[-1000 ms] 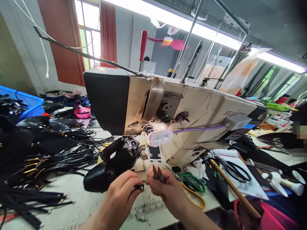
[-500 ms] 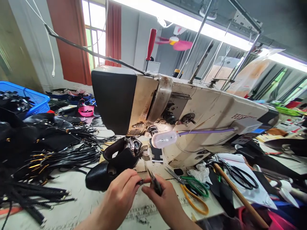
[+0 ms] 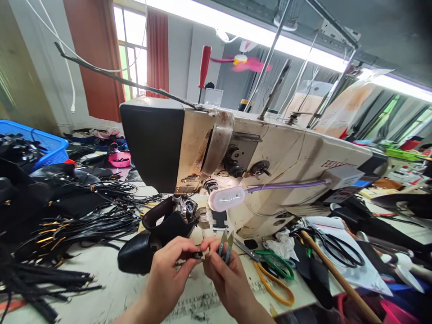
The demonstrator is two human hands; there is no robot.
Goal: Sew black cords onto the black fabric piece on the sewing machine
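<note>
Bench (image 3: 91, 306) pale, speckled; strip light (image 3: 256, 31) overhead, red curtain (image 3: 96, 67) beyond. Before the sewing machine (image 3: 286, 157), my left hand (image 3: 170, 265) pinches a small dark piece (image 3: 196, 255), axis unclear; my right hand (image 3: 224, 274) grips snips (image 3: 230, 239), long axis near upright, parted tips pointing up.

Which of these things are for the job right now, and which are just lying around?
Seemingly in use:
left hand: small dark piece
right hand: pointed snips
perhaps sewing machine

Apparently lying about:
green-handled scissors
wooden handle
blue basket
</note>
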